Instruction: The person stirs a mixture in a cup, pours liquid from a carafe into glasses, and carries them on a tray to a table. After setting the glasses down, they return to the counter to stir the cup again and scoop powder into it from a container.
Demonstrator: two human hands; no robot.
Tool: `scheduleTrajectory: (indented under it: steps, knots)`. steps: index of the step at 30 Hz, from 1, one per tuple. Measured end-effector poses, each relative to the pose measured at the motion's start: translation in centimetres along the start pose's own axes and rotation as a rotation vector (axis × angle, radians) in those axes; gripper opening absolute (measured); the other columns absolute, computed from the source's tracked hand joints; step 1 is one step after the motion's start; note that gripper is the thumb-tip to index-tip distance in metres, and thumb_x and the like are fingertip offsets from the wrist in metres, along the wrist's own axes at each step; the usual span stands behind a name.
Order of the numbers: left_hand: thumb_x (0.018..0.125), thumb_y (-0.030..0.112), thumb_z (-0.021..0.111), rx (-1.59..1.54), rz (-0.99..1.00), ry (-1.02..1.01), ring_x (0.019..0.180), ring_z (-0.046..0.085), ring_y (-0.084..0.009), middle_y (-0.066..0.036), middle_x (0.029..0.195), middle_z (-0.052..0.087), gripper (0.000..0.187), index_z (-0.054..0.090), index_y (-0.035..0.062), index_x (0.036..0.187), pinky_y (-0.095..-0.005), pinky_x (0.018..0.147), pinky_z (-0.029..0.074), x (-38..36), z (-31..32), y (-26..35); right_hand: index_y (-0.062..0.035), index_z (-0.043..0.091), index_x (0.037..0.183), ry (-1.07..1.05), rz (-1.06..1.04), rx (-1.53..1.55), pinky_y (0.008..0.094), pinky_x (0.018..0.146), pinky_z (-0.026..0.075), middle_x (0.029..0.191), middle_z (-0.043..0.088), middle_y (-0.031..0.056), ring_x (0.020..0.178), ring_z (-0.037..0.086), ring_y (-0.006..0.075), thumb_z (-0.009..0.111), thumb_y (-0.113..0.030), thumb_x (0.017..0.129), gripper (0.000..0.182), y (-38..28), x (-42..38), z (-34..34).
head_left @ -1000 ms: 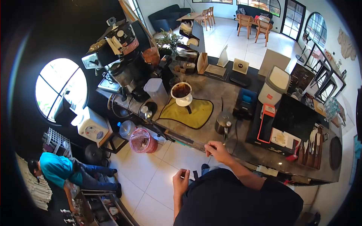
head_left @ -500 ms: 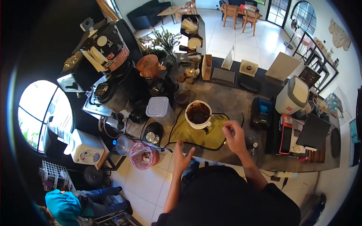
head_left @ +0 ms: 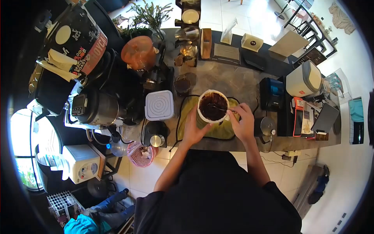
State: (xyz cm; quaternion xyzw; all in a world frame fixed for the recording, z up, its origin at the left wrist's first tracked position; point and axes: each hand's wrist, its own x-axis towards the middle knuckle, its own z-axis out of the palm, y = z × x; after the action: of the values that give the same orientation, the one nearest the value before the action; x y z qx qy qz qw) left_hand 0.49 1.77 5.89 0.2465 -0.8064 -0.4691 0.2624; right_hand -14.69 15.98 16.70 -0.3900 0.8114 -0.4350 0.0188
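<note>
A white coffee dripper (head_left: 225, 100), lined with a paper filter, holds dark wet coffee grounds (head_left: 212, 106) over the olive cloth on the counter. My left hand (head_left: 193, 128) is wrapped round its left side, thumb across the front. At the right rim, the fingers of my right hand (head_left: 243, 121) are pinched on a thin spoon-like utensil (head_left: 224, 109) that reaches into the grounds. Its tip is lost in the dark grounds. What supports the dripper is mostly hidden by my left hand.
An olive cloth (head_left: 186, 117) lies beneath. Leftward stand a lidded square container (head_left: 159, 105), a glass of dark liquid (head_left: 182, 84) and a grinder (head_left: 95, 107). A metal-topped device (head_left: 267, 126) and a black printer (head_left: 271, 93) are rightward. Another person's teal cap (head_left: 83, 225) shows low left.
Both hands have come forward from apart to the dripper: the left now clasps its side, the right pinches the utensil at its rim. The head view has tilted downward.
</note>
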Motion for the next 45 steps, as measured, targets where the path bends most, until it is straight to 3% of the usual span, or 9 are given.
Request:
scheduleTrajectory:
  steps: [5, 14, 18, 27, 33, 45]
  knots:
    - [0.076, 0.017, 0.083, -0.037, 0.131, 0.016, 0.127, 0.052, -0.0455, -0.026, 0.138, 0.055, 0.081, 0.044, -0.0002, 0.145, -0.0510, 0.106, 0.042, 0.7, 1.8, -0.8, -0.0021, 0.073, 0.091, -0.063, -0.306, -0.086, 0.0380, 0.076, 0.048, 0.089, 0.062, 0.0100, 0.085, 0.061, 0.0298, 0.080, -0.008, 0.081, 0.013, 0.6, 1.0, -0.9]
    - [0.079, 0.019, 0.081, -0.063, 0.083, 0.087, 0.123, 0.056, -0.0450, -0.025, 0.131, 0.060, 0.064, 0.056, -0.0006, 0.134, -0.0506, 0.102, 0.044, 0.4, 4.1, -2.9, -0.0064, 0.071, 0.089, -0.061, -0.566, -0.142, 0.0389, 0.078, 0.046, 0.087, 0.062, 0.0051, 0.084, 0.062, 0.0257, 0.080, -0.008, 0.081, 0.012, 0.5, 2.7, -1.8]
    - [0.078, 0.020, 0.081, -0.045, 0.087, 0.106, 0.124, 0.056, -0.0442, -0.025, 0.132, 0.060, 0.062, 0.058, 0.0002, 0.132, -0.0502, 0.102, 0.044, 0.7, 3.7, -1.9, -0.0049, 0.070, 0.087, -0.090, -0.575, -0.127, 0.0400, 0.077, 0.047, 0.087, 0.063, 0.0064, 0.085, 0.062, 0.0286, 0.081, -0.005, 0.078, 0.014, 0.7, 2.5, -1.1]
    - [0.075, 0.026, 0.086, 0.003, 0.000, 0.111, 0.127, 0.054, -0.0415, -0.022, 0.136, 0.059, 0.070, 0.058, 0.0025, 0.135, -0.0498, 0.106, 0.039, 0.2, 4.0, -2.2, -0.0058, 0.068, 0.085, -0.174, -0.535, -0.113, 0.0376, 0.081, 0.046, 0.086, 0.063, 0.0048, 0.084, 0.062, 0.0251, 0.076, -0.009, 0.084, 0.009, 0.4, 2.5, -1.3]
    - [0.075, 0.027, 0.086, 0.036, -0.046, 0.109, 0.130, 0.052, -0.0398, -0.020, 0.137, 0.059, 0.071, 0.058, 0.0044, 0.136, -0.0495, 0.107, 0.037, 0.2, 3.7, -1.4, -0.0053, 0.068, 0.083, -0.195, -0.545, -0.118, 0.0379, 0.076, 0.043, 0.084, 0.065, 0.0052, 0.081, 0.063, 0.0252, 0.076, -0.007, 0.084, 0.008, 0.6, 2.3, -0.8]
    - [0.075, 0.026, 0.086, 0.105, -0.056, 0.109, 0.129, 0.053, -0.0378, -0.018, 0.135, 0.061, 0.068, 0.061, 0.0063, 0.134, -0.0492, 0.109, 0.035, 0.0, 3.4, -0.6, -0.0008, 0.066, 0.084, -0.127, -0.228, 0.129, 0.0354, 0.074, 0.040, 0.078, 0.065, 0.0100, 0.072, 0.060, 0.0277, 0.072, -0.006, 0.089, 0.010, 2.2, 0.8, -0.2]
